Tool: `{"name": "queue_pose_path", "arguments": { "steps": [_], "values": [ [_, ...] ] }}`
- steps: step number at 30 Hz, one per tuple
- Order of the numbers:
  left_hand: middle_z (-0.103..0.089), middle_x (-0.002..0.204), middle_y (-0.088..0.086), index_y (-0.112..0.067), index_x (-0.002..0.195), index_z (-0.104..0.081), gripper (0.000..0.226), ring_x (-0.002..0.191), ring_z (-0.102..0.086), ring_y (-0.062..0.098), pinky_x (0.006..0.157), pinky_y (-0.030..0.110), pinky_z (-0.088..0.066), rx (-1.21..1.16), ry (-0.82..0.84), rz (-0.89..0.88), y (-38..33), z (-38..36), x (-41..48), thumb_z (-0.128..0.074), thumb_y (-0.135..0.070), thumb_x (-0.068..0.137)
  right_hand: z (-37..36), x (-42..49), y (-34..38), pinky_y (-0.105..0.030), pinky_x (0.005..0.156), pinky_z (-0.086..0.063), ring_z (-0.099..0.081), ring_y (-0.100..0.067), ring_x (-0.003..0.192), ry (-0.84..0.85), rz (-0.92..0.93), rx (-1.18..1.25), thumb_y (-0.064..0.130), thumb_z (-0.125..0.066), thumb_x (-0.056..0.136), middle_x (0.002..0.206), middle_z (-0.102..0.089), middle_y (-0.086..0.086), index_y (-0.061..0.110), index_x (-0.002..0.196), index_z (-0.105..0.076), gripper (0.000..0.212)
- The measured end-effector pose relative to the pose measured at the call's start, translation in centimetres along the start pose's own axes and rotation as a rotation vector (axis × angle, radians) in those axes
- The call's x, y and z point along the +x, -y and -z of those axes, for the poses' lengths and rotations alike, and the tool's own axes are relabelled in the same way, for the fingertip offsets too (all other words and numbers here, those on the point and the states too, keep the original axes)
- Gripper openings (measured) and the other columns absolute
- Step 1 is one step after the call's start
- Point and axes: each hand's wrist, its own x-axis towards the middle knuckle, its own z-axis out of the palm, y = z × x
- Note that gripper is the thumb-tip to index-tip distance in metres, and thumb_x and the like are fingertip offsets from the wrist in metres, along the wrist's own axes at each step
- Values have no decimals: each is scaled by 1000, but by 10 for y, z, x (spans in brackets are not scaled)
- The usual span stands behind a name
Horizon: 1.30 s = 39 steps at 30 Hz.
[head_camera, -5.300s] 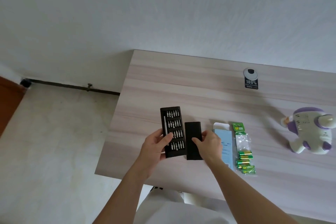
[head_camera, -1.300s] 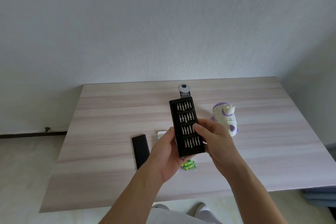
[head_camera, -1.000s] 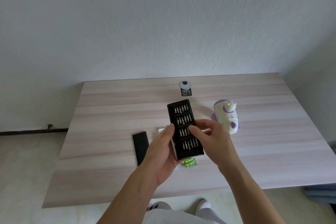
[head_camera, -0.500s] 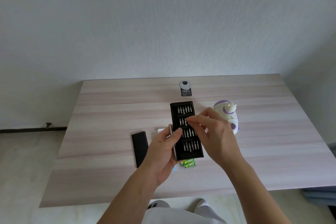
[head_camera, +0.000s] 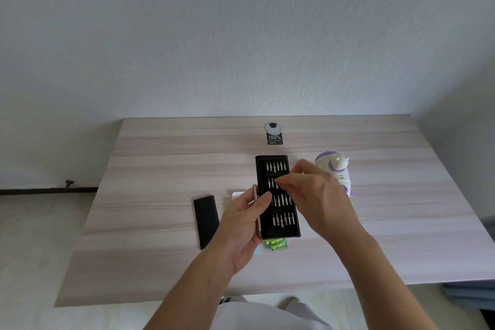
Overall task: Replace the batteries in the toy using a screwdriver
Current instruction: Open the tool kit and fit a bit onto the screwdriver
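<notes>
My left hand (head_camera: pixel 241 225) holds a black screwdriver bit case (head_camera: pixel 277 211) above the table, thumb across its left edge. A silver screwdriver handle (head_camera: pixel 255 206) lies along the case's left side. My right hand (head_camera: pixel 313 195) reaches over the case, its fingertips pinched on a bit in the second row of bits. The white and purple toy (head_camera: pixel 336 171) lies on the table behind my right hand, partly hidden by it. Green batteries (head_camera: pixel 276 244) peek out below the case.
The case's black sleeve (head_camera: pixel 206 220) lies on the wooden table (head_camera: pixel 160 169) to the left. A white box (head_camera: pixel 238 194) is mostly hidden under my left hand. A round grommet with a sticker (head_camera: pixel 273 132) sits near the far edge. A wall stands behind the table.
My right hand moved from the case's lower right edge up over the bits, and its fingertips now pinch in the second row. The case stays in my left hand.
</notes>
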Motion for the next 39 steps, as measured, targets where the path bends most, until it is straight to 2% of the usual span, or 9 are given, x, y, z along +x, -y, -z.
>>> {"name": "queue_pose_path", "arguments": {
  "steps": [3,7,14,18,24,28,31,37,39],
  "values": [
    [-75,111,16,-10,121,-66,24,103,-73,31,85,46,-60,11,-10,8,0,1,0,-55,-11,100,4,4,0,-39,54,-52,-64,-19,70,78,10,-23,29,-67,93,89,-62,10,29,96,-77,11],
    [-77,105,12,-11,118,-67,22,99,-74,29,84,47,-61,43,-23,6,1,3,0,-55,-10,100,9,10,0,-36,60,-52,-66,-17,79,171,47,-84,36,-67,93,94,-65,13,32,100,-77,14],
    [-75,110,16,-8,122,-66,25,103,-72,33,95,55,-56,60,-47,-3,-3,6,1,-56,-10,99,10,18,2,-29,54,-42,-64,-21,67,149,153,-116,33,-68,92,84,-63,9,28,92,-77,11],
    [-74,113,18,-9,122,-66,25,106,-71,36,93,54,-56,79,-44,-9,-6,7,1,-56,-10,99,12,21,3,-28,54,-38,-63,-17,65,124,157,-83,27,-73,89,82,-65,10,25,91,-79,7],
    [-75,111,12,-13,122,-67,24,104,-73,31,94,53,-57,142,-54,-18,-4,6,0,-57,-12,99,14,24,3,-29,51,-35,-64,-21,61,138,175,-169,29,-77,85,80,-66,9,26,85,-80,4],
    [-76,109,9,-15,119,-68,22,102,-73,29,93,52,-57,171,-65,-19,-2,4,0,-56,-11,101,12,24,3,-32,54,-42,-65,-25,68,178,178,-253,36,-66,92,87,-65,7,27,89,-78,15],
    [-77,107,9,-15,118,-68,22,101,-73,29,91,50,-58,167,-73,-19,-2,3,1,-56,-11,101,9,23,2,-30,54,-38,-65,-26,67,174,210,-307,37,-59,95,89,-64,6,28,90,-76,21],
    [-75,111,12,-13,122,-67,24,104,-72,31,96,55,-55,170,-83,-15,-2,2,1,-56,-11,100,16,24,0,-23,47,-26,-61,-25,53,158,225,-278,33,-69,86,78,-64,7,26,80,-78,12],
    [-75,111,12,-13,122,-67,24,105,-72,31,96,56,-55,180,-86,-15,-1,1,1,-56,-12,100,19,26,0,-22,49,-28,-65,-24,57,173,223,-249,33,-73,86,80,-67,8,28,84,-80,8]
  ]
}}
